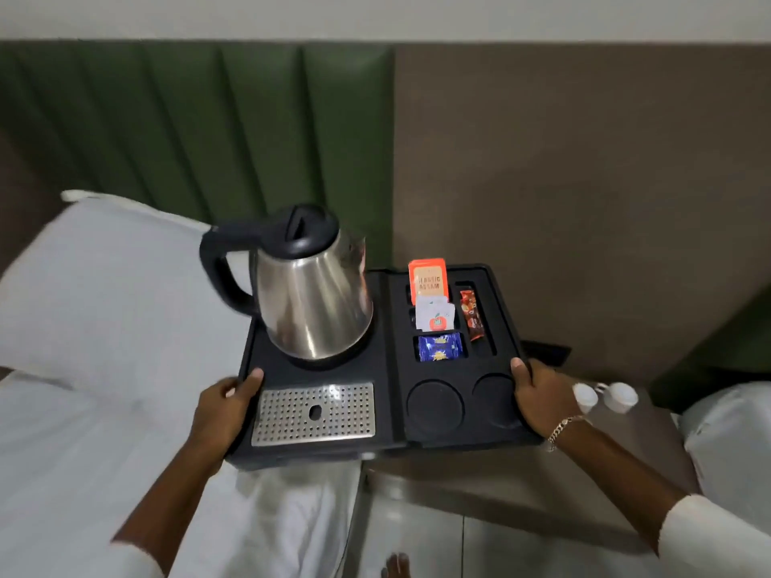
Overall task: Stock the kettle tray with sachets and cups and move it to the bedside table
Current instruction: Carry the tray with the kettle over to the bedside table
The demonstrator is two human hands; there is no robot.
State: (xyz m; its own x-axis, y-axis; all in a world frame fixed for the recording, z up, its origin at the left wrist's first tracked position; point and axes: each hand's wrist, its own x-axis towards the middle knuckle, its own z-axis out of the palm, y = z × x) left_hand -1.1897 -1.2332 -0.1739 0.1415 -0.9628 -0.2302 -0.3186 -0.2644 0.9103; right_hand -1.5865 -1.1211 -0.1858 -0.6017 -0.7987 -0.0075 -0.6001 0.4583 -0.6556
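Observation:
I hold a black kettle tray (pixel 388 410) in the air by its two short sides. My left hand (pixel 225 406) grips the left edge and my right hand (pixel 542 398) grips the right edge. A steel kettle (pixel 311 294) with a black lid and handle stands on the tray's left half, behind a perforated metal drip grate (pixel 313 413). Slots at the back right hold an orange tea packet (pixel 427 279), white sachets (pixel 436 314), a blue sachet (pixel 440 347) and a red-brown stick sachet (pixel 471 314). Two round cup recesses (pixel 436 406) hold no cups.
Two white cups (pixel 605 396) lie on the brown bedside table (pixel 521 490) just right of the tray, below my right wrist. A bed with white sheets and a pillow (pixel 104 294) is at the left. Behind stand a green padded headboard and a brown wall panel.

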